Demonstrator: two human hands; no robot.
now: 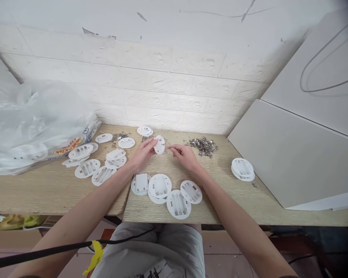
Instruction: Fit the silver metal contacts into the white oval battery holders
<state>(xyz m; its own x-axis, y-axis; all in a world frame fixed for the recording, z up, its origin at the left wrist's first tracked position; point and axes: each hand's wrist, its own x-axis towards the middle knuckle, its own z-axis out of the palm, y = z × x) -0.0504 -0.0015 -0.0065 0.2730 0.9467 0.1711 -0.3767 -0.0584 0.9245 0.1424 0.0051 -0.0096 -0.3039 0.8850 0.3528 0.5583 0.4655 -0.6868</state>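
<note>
Presently I am viewing a wood-grain tabletop [214, 210] against a brick-textured wall [191, 87]. Above the tabletop, left hand [144, 153] is pinching a round plastic disc [160, 146]; right hand [185, 155] is pinching closed, contents unclear, beside heaped metal pieces [204, 147].

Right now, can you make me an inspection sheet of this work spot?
Surface: wood-look tabletop, things spread across it.
Parts: white disc, held; slotted discs lying around; heap of small metal pieces.
Clutter: plastic bag at the left.
Grips: left grip holds the white disc; right grip pinched shut beside it, contents too small to tell.
Cables: black cable with yellow tag, low left; grey wire, upper right.
Surroundings: white brick-patterned wall behind; pale panel at right.
</note>
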